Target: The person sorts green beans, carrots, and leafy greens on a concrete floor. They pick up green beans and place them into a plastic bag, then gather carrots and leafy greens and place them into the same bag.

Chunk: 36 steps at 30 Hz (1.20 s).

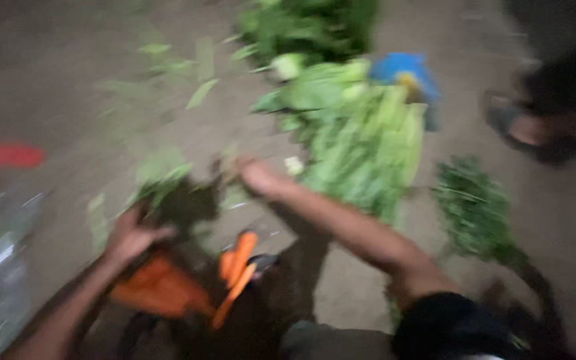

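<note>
Everything's motion-blurred here, so details are rough. The bunch of long pale green leafy stalks (368, 157) lies on the bare dirt ground (68, 87), just to the right of the right hand (261, 177), which reaches out toward its lower end; can't tell if it's touching or how far the fingers are open. The left hand (128, 237) sits lower left, fingers curled over a small dark leafy clump (181, 200), looks like it's gripping it, though the blur makes that shaky. Right below that hand are orange carrots (235, 270) and an orange blurred mass (158, 287). Further out: a darker green herb bundle (475, 210) to the right, a blue object (405, 70) behind the stalks, scattered loose leaves (201, 93), and someone's sandalled foot (525, 130) top right
</note>
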{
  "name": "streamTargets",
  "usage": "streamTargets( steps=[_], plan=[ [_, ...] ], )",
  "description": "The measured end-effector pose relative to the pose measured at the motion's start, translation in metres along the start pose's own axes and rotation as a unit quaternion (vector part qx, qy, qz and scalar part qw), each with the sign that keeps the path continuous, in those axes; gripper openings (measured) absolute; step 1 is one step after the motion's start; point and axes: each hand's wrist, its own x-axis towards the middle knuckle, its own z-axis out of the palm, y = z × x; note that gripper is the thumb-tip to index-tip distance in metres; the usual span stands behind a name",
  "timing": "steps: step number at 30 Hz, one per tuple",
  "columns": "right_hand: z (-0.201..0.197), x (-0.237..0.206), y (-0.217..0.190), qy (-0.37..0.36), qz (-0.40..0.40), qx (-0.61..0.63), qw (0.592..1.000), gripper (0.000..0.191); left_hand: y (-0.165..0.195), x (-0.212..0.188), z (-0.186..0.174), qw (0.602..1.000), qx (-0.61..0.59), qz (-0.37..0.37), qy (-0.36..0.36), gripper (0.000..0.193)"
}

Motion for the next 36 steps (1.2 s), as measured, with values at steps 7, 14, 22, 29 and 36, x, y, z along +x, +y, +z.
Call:
streamTargets(
  steps=[7, 14, 22, 29, 36],
  plan=[
    [-0.02, 0.026, 0.004, -0.047, -0.006, 0.308, 0.95, 0.023, 0.011, -0.007, 0.029, 0.979, 0.19, -0.053, 0.05, 0.055],
    [0.012, 0.022, 0.022, -0.065, -0.301, -0.333, 0.891, 0.024, 0.02, -0.016, 0.067, 0.979, 0.15, 0.072, 0.119, 0.044],
    [0.012, 0.013, 0.03, -0.062, -0.414, -0.404, 0.813, 0.032, 0.004, -0.028, 0.024, 0.996, -0.082, 0.013, 0.027, 0.024],
    [0.04, 0.056, 0.014, 0.013, -0.145, -0.279, 0.949, 0.024, -0.006, -0.051, -0.069, 0.862, -0.484, -0.138, 0.059, 0.023],
    [0.099, 0.058, -0.005, -0.035, -0.371, -0.573, 0.73, 0.02, -0.015, -0.058, -0.09, 0.971, -0.08, -0.127, 0.185, 0.04]
  ],
)
